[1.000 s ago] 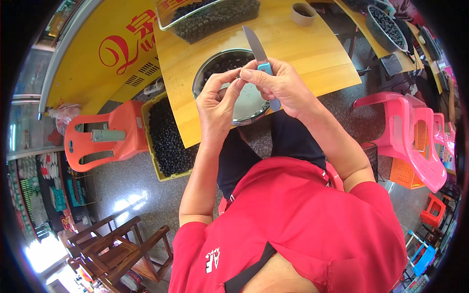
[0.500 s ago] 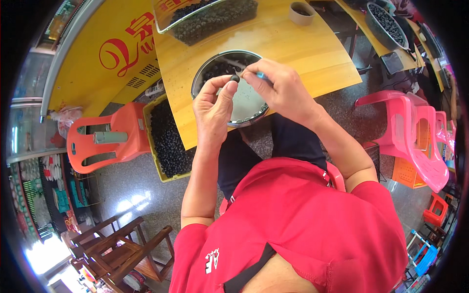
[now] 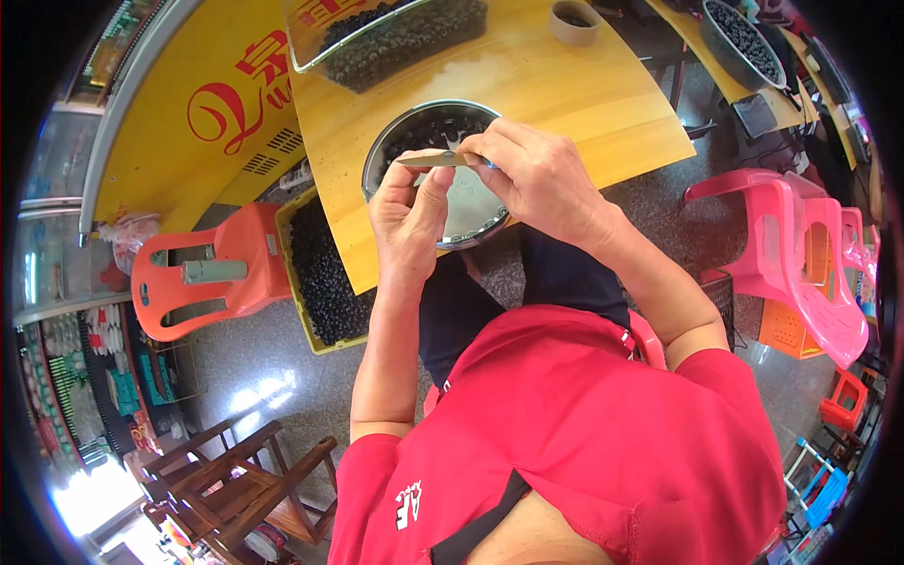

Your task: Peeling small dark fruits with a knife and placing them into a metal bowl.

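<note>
My right hand (image 3: 546,174) grips a small knife (image 3: 428,160) with a short pointed blade and a bit of blue at the handle. The blade lies level across the fingertips of my left hand (image 3: 403,221), its point toward the left. Thumb and forefinger of that left hand are pinched together; the small dark round piece they held half a second earlier is now hidden by the blade. Both hands are over a round metal bowl (image 3: 476,207), which has dark pieces along its far side and a pale inside nearer me.
A clear tub (image 3: 405,52) of dark round pieces and a tape roll (image 3: 574,24) stand on the wooden table (image 3: 603,104). Left of it are a yellow crate (image 3: 325,347) of dark pieces and an orange chair (image 3: 254,264). Pink chairs (image 3: 753,221) stand right.
The knife blade has swung into view and now crosses the left fingertips, covering the dark round piece. My right hand has turned and moved slightly left.
</note>
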`<control>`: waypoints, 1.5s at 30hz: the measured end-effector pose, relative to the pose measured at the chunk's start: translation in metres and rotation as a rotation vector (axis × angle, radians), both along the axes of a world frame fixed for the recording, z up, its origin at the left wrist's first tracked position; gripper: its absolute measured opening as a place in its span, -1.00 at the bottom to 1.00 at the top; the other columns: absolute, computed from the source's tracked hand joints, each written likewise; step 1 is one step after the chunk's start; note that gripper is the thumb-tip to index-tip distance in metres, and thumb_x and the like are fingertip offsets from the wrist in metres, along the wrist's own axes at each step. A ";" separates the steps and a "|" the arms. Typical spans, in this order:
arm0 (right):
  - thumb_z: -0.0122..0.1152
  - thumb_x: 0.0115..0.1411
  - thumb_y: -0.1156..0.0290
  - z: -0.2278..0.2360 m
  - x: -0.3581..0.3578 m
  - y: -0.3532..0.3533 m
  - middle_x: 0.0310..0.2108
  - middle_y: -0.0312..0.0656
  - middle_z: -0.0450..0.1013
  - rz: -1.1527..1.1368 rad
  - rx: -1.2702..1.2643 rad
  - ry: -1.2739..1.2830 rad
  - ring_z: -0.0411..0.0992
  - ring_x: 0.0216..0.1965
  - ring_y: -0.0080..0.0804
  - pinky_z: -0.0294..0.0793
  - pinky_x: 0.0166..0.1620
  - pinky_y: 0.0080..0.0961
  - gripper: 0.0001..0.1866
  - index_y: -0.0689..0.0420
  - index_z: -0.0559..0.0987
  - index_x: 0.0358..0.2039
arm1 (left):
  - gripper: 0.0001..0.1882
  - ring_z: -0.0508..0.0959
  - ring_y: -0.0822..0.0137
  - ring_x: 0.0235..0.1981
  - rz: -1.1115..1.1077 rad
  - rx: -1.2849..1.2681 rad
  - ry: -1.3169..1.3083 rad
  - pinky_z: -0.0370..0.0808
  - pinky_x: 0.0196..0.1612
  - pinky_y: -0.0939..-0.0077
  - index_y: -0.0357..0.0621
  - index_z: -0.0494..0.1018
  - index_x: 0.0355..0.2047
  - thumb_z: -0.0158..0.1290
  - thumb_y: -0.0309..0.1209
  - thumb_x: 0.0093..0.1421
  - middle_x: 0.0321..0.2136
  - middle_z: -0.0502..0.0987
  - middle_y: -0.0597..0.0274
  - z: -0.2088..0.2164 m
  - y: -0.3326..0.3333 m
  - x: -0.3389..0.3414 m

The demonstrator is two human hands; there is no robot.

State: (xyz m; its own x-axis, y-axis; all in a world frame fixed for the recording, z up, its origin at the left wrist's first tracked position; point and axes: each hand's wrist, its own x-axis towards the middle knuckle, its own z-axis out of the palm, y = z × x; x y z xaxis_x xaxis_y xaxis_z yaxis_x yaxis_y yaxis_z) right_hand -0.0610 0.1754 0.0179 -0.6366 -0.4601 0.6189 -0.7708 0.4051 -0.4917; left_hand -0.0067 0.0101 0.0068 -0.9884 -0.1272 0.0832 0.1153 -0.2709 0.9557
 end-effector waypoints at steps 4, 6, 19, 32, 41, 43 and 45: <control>0.22 0.08 0.53 -0.008 -0.005 0.003 -0.43 -0.13 0.46 -0.029 0.023 -0.021 0.47 -0.43 -0.10 0.45 -0.41 -0.34 -0.87 0.19 0.54 -0.31 | -0.84 0.19 0.75 -0.63 -0.053 0.016 0.076 0.08 -0.62 0.82 -0.23 0.45 -0.20 0.11 -0.43 0.25 -0.50 0.35 0.52 0.008 -0.001 0.007; 0.21 0.15 0.46 -0.013 -0.012 0.005 -0.44 -0.12 0.47 -0.059 0.082 -0.049 0.46 -0.48 -0.21 0.43 -0.43 -0.40 -0.88 0.20 0.55 -0.30 | -0.84 0.23 0.73 -0.59 -0.083 -0.007 0.115 0.12 -0.59 0.81 -0.28 0.48 -0.22 0.12 -0.46 0.23 -0.42 0.39 0.46 0.014 -0.002 0.011; 0.16 0.28 0.20 0.010 0.005 -0.007 -0.46 -0.41 0.41 0.296 -0.429 -0.916 0.31 -0.44 -0.72 0.30 -0.38 -0.70 -0.70 0.22 0.57 -0.27 | -0.81 0.35 0.70 -0.50 0.087 -0.227 0.151 0.21 -0.49 0.84 -0.24 0.53 -0.17 0.15 -0.54 0.18 -0.36 0.45 0.45 0.002 -0.004 0.010; 0.16 0.27 0.17 0.013 0.004 -0.003 -0.49 -0.42 0.39 0.282 -0.368 -1.010 0.21 -0.55 -0.81 0.11 -0.53 -0.80 -0.58 0.23 0.51 -0.01 | -0.84 0.37 0.69 -0.49 0.048 -0.131 0.170 0.27 -0.47 0.80 -0.26 0.51 -0.24 0.17 -0.55 0.15 -0.37 0.44 0.42 0.000 -0.007 0.009; 0.16 0.26 0.17 0.013 0.005 -0.006 -0.50 -0.40 0.42 0.351 -0.406 -1.267 0.22 -0.57 -0.81 0.11 -0.54 -0.82 -0.67 0.20 0.53 -0.18 | -0.84 0.37 0.65 -0.53 0.021 -0.348 0.247 0.28 -0.50 0.79 -0.26 0.50 -0.25 0.15 -0.63 0.13 -0.36 0.46 0.33 -0.002 -0.027 0.014; 0.14 0.26 0.18 0.012 0.003 -0.008 -0.50 -0.40 0.42 0.346 -0.329 -1.221 0.21 -0.58 -0.81 0.10 -0.55 -0.82 -0.70 0.18 0.54 -0.22 | -0.84 0.31 0.64 -0.64 0.015 0.198 0.143 0.22 -0.60 0.77 -0.26 0.46 -0.23 0.06 -0.65 0.16 -0.37 0.47 0.27 0.001 -0.043 0.022; 0.12 0.28 0.19 0.008 -0.003 0.001 -0.49 -0.39 0.43 0.253 -0.263 -0.945 0.18 -0.60 -0.82 0.08 -0.56 -0.81 -0.72 0.17 0.55 -0.26 | -0.86 0.25 0.57 -0.71 0.173 0.226 0.169 0.16 -0.66 0.74 -0.24 0.41 -0.29 -0.10 -0.45 0.23 -0.37 0.46 0.17 0.004 -0.066 0.027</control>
